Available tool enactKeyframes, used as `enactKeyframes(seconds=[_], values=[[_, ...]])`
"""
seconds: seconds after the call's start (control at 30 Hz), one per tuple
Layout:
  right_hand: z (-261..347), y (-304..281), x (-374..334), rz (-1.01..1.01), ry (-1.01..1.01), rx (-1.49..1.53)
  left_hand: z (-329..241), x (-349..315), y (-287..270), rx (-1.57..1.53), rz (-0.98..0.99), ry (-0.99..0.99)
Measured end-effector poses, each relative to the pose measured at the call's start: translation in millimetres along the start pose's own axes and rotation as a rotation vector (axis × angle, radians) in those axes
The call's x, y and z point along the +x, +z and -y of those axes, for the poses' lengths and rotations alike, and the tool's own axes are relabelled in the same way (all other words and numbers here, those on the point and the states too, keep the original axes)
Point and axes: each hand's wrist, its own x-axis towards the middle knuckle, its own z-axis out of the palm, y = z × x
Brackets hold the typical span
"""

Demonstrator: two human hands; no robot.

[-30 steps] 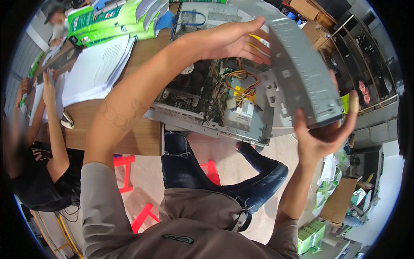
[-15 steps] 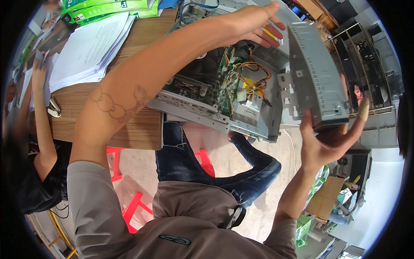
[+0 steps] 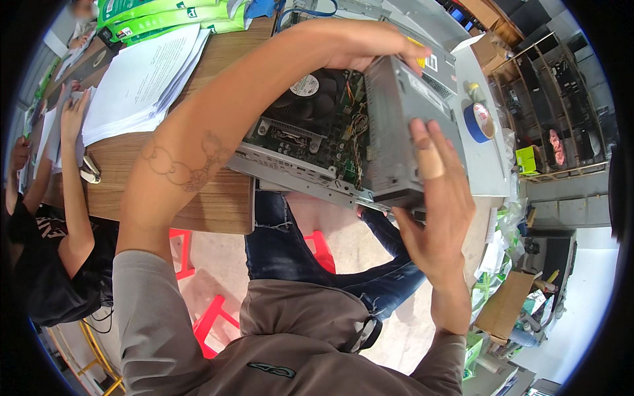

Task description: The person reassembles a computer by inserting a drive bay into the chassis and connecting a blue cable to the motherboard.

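Observation:
A grey metal drive cage (image 3: 396,129) with a dark near end stands over the right part of an open computer case (image 3: 297,173). My right hand (image 3: 441,204) grips its near end, thumb at the near edge and fingers laid along the right side. At the far end, my left hand (image 3: 386,47) bends over the cage, its fingertips curled down and partly hidden. Inside the case, a black cooling fan (image 3: 310,99) and a green circuit board (image 3: 340,153) show to the left of the cage. Most of the coloured cables are covered.
A stack of printed paper (image 3: 148,82) and green packages (image 3: 172,20) lie on the wooden table (image 3: 211,204). Blue tape (image 3: 479,123) is to the right of the case. At left, another person's hand (image 3: 72,115) is among papers. Red stools (image 3: 214,323) stand below.
The drive cage has moved left and over the case, covering the cables. My right hand has travelled with it, and my left hand has come down onto its far end.

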Motion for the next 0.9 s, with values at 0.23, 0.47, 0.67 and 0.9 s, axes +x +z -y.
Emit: enactKeyframes(seconds=[0.23, 0.47, 0.67, 0.9], values=[[16, 12, 8, 0.010, -0.083, -0.125, 3, -3, -2, 0.416, 0.047, 0.052], [22, 6, 11, 0.183, -0.030, 0.009, 4, -5, 2, 0.459, 0.055, 0.107], [16, -5, 7, 0.163, 0.087, 0.240, 4, 7, -2, 0.396, -0.025, 0.318], [-15, -18, -20, -0.178, 0.247, 0.273, -26, -7, -22, 0.139, -0.447, 0.404]])
